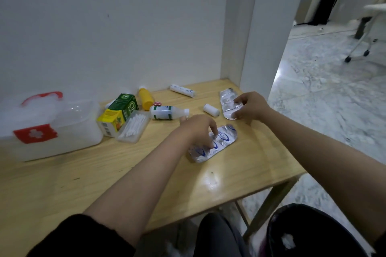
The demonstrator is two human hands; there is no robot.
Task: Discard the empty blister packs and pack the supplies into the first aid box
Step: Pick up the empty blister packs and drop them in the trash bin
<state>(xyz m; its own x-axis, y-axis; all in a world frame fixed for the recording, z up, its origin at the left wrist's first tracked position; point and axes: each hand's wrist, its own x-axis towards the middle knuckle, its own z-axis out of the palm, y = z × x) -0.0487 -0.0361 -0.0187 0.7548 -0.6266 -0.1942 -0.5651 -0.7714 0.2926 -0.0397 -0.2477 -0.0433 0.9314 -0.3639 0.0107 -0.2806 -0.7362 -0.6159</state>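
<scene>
Two silver blister packs lie on the wooden table. My left hand presses its fingertips on the near pack with blue print. My right hand grips the far plain foil pack at its right edge. The translucent first aid box with red handle and red cross label stands at the left, lid shut. Between box and hands lie a green-yellow carton, a cotton swab case, a white bottle, a yellow bottle, a small white roll and a wrapped bandage roll.
A dark bin with white scraps inside stands on the floor at the lower right, beside my knee. The white wall and a pillar border the table's far side. A wheeled chair stands far right.
</scene>
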